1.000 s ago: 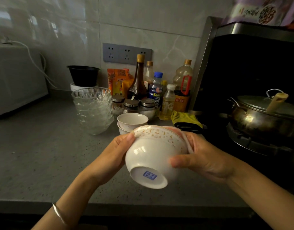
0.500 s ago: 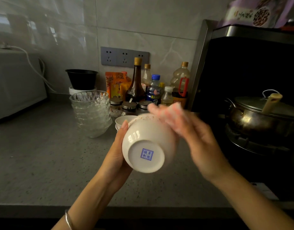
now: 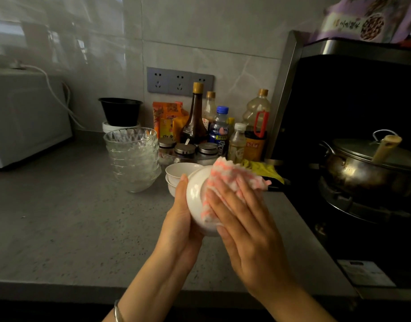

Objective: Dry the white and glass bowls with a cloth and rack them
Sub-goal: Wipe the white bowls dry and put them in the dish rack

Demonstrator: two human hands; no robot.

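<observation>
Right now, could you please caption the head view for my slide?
Left hand holds a white bowl while the right hand presses a pink-and-white cloth against it, above the grey counter.

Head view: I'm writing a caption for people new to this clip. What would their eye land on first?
The white bowl in the middle, held in the left hand while the right hand presses a pink-and-white cloth flat against its outside. Behind it to the left, a stack of glass bowls glints on the grey counter. At the right, a lidded steel wok sits on the stove.
</observation>
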